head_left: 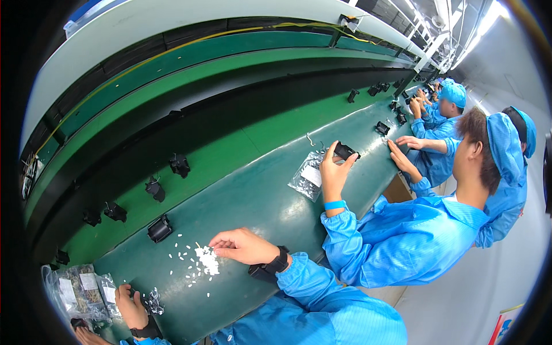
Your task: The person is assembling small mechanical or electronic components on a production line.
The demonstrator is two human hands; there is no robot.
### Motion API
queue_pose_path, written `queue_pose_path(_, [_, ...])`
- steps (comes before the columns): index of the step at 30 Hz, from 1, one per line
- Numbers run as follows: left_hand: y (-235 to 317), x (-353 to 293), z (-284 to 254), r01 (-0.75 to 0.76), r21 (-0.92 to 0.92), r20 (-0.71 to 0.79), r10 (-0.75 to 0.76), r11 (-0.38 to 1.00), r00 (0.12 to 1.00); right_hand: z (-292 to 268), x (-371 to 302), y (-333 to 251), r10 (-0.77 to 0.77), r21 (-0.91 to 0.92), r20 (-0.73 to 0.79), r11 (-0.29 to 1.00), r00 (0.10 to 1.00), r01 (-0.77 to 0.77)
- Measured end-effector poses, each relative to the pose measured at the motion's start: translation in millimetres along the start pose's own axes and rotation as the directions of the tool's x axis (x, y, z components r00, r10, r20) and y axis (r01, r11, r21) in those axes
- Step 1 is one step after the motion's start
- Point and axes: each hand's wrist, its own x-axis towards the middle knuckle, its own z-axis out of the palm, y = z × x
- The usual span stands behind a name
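Observation:
At the lower left, my left hand (132, 309) is closed, thumb and fingers around a small black part (131, 291) that they partly cover. Close beside it lies a small heap of metallic-looking pieces (153, 301). My right hand (246, 247) reaches over the bench, its thumb and fingertips pinched together at the edge of a pile of small white pieces (207, 262). Whatever is between those fingertips is too small to make out. More white pieces are scattered left of the pile. Beyond them sits a black plastic housing (160, 229).
Clear bags of parts (77, 293) lie at the left. A green conveyor belt (230, 141) behind the bench (253, 198) carries several black assemblies (179, 165). To the right, a co-worker (408, 236) in blue holds a black housing (346, 152) near another bag (309, 176). Another person's hand (89, 336) shows bottom left.

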Motion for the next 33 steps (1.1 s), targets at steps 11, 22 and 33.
queue_pose_path(11, [-20,6,-7,0.049,-0.056,-0.142,-0.057,0.997,0.988,7,-3,8,-0.049,-0.130,-0.030,0.991,0.998,0.045])
queue_pose_path(22, [39,-19,-41,0.138,-0.473,-0.212,-0.264,0.870,0.941,7,-4,-14,0.125,-0.143,0.005,0.982,0.992,-0.123])
queue_pose_path(33, [97,-35,-50,0.055,-0.801,-0.200,-0.353,0.596,0.914,21,0,-9,0.239,0.069,-0.122,0.970,0.963,-0.232])
